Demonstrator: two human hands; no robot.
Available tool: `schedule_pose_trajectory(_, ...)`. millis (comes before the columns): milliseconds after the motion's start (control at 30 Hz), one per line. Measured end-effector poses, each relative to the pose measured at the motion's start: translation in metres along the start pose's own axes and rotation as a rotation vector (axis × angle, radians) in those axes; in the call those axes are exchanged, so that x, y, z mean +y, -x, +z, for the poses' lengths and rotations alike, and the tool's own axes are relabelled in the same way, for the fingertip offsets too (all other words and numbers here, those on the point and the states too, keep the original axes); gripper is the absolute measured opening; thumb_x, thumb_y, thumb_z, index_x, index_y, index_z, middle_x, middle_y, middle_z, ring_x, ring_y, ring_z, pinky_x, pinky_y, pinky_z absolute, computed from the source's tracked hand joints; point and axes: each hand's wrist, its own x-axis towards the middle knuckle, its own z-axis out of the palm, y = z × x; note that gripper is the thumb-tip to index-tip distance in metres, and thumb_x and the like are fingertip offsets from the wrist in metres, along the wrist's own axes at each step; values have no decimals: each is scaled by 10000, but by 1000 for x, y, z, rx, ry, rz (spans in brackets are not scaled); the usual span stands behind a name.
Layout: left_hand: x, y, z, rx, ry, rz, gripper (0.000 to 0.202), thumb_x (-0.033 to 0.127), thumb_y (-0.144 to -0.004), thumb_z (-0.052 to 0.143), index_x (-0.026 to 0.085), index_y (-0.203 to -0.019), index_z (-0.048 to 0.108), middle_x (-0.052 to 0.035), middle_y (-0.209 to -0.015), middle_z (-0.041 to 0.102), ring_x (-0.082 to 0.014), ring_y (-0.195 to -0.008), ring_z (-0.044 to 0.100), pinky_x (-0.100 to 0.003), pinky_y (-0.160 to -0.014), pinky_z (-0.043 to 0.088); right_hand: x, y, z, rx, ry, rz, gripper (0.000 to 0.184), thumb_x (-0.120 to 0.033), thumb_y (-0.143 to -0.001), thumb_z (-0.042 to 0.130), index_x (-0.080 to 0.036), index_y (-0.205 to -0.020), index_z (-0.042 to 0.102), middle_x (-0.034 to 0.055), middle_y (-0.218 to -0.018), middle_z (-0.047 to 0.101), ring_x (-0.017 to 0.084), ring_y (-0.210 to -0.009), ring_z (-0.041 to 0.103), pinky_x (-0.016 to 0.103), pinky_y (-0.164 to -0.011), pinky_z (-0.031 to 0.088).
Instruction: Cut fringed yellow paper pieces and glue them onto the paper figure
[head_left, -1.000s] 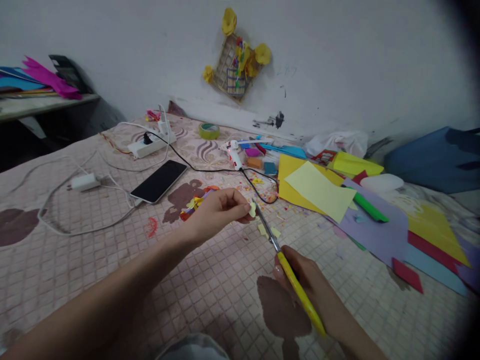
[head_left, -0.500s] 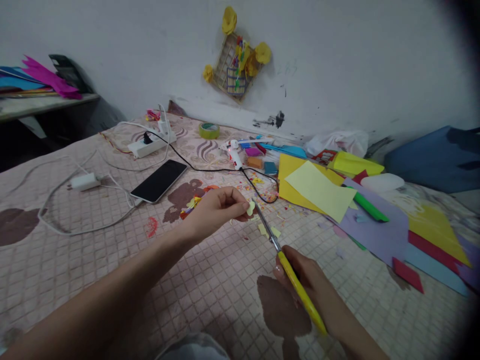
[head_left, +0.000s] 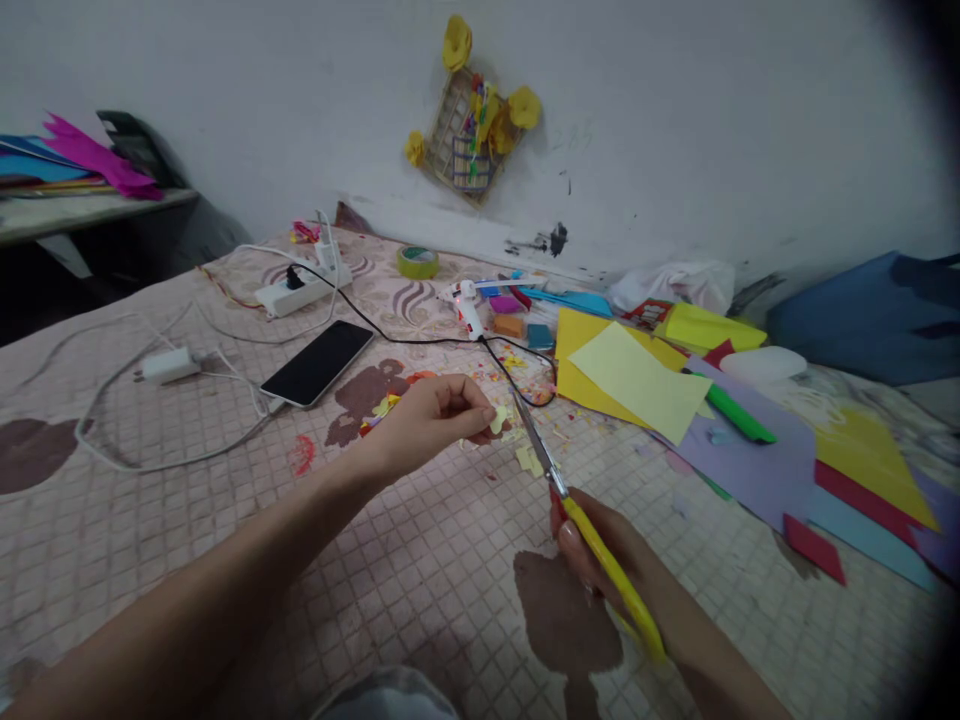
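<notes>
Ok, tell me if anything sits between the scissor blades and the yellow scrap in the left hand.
Nothing visible does. The scissors, held in the right hand, have their blades just beside the yellow scrap pinched by the left hand.

Single head-worn view, looking forward and down, close over hands (head_left: pixel 525 480), facing wall (head_left: pixel 675 120).

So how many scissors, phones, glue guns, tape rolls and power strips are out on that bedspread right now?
Scissors: 1
Phone: 1
Glue gun: 1
Tape roll: 1
Power strip: 1
Total: 5
</notes>
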Motion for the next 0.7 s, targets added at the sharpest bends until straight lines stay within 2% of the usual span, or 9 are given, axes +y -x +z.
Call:
schedule_pose_trajectory(200, -2, 0, 0, -26, 10, 0, 136, 225, -754, 643, 123, -724, 558, -33, -727, 655, -103, -670, 611, -253, -681, 493, 13, 3, -1, -91, -138, 67, 332, -535, -842, 483, -208, -791, 455, -66, -586, 409, 73, -463, 372, 179, -419, 365)
schedule_pose_trajectory(400, -3, -2, 0, -35, -61, -15, 147, 250, -755, 627, 125, -724, 555, -33, -697, 645, -102, -638, 599, -243, -648, 487, 6, 0, -6, -84, -172, 50, 395, -595, -829, 455, -207, -762, 418, -74, -575, 380, 71, -453, 361, 181, -405, 355)
schedule_pose_trajectory(467, -7, -2, -2, -88, -172, -36, 139, 256, -760, 602, 133, -714, 556, -28, -663, 638, -110, -606, 591, -238, -602, 474, 4, -2, -9, -65, -153, 41, 431, -630, -813, 440, -206, -739, 411, -73, -564, 369, 73, -447, 354, 186, -392, 358)
schedule_pose_trajectory(567, -18, -1, -3, -148, -523, -15, 105, 218, -744, 576, 149, -665, 575, -8, -589, 609, -112, -544, 548, -215, -517, 398, 6, -5, -14, -28, -175, 45, 443, -646, -797, 440, -208, -740, 411, -79, -562, 354, 71, -426, 358, 193, -381, 378)
schedule_pose_trajectory(633, -26, -1, -4, -82, -751, 80, 114, 176, -726, 556, 163, -613, 571, 2, -565, 583, -111, -530, 512, -218, -501, 341, 9, -7, -18, -10, -197, 60, 447, -651, -789, 445, -209, -739, 408, -84, -559, 353, 66, -407, 364, 195, -372, 382)
schedule_pose_trajectory(700, -33, -1, -4, -39, -842, 141, 128, 149, -721, 534, 170, -598, 563, 2, -569, 576, -112, -531, 498, -226, -504, 317, 13, -8, -22, -4, -218, 81, 448, -651, -784, 453, -210, -730, 401, -86, -553, 354, 64, -398, 367, 193, -363, 380)
